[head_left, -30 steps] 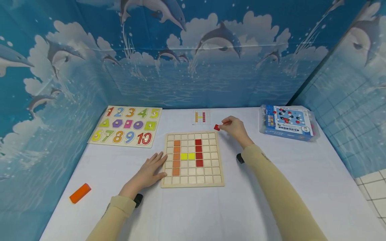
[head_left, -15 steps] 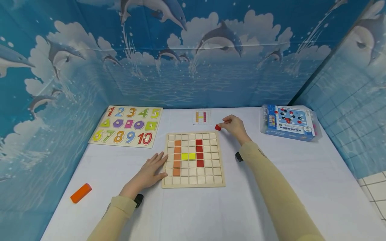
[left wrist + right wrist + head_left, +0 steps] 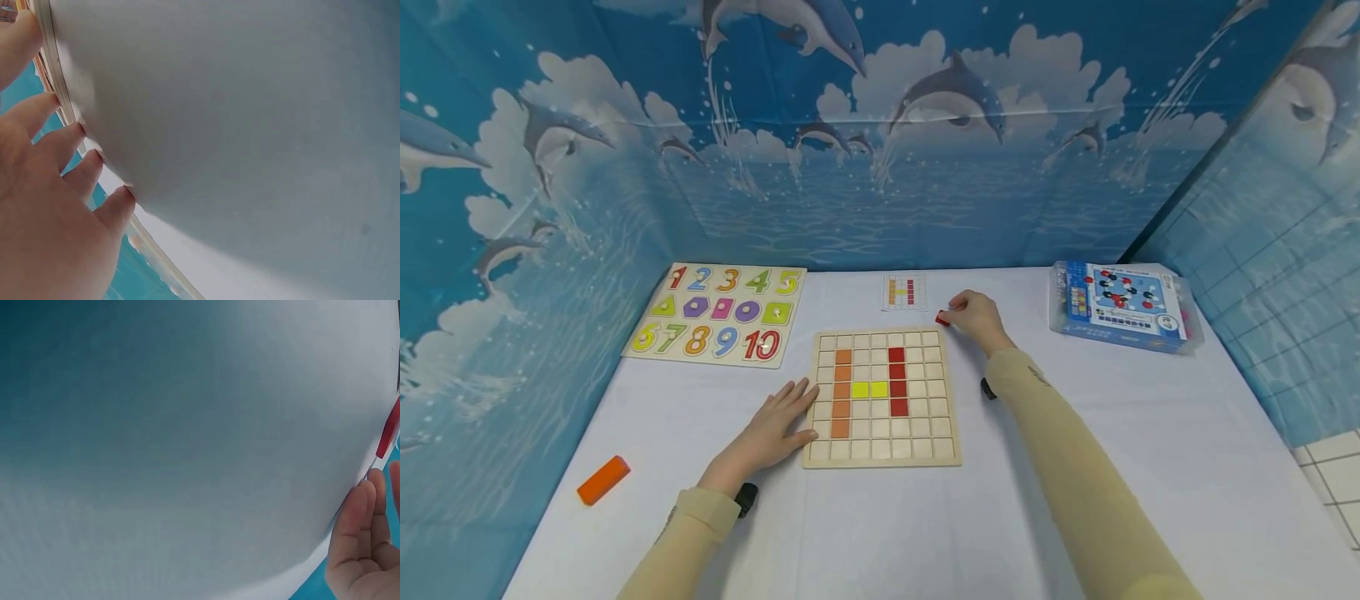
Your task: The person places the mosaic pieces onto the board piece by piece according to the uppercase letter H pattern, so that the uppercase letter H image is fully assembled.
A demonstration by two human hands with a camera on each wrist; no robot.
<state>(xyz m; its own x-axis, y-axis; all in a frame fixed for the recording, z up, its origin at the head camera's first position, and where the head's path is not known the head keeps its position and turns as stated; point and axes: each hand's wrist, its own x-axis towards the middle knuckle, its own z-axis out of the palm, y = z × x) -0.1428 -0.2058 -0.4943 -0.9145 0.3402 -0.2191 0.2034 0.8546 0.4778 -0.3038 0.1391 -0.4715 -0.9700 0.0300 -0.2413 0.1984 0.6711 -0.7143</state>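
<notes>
A wooden grid board lies on the table, with a column of orange squares, two yellow squares and a column of red squares in its cells. My left hand rests with fingers spread at the board's left edge; in the left wrist view its fingertips lie along that edge. Beyond the board's top right corner my right hand pinches a small red tile at its fingertips. In the right wrist view the red tile shows edge-on, partly cut off.
A small pattern card lies behind the board. To the left is a number puzzle board, with an orange block nearer the front. At the back right stands a clear box with a blue label. Dolphin-print curtains surround the table.
My right hand has turned and dipped slightly at the same spot, and the red tile in its fingertips now shows thinner and more tilted. My left hand has stayed on the board's edge.
</notes>
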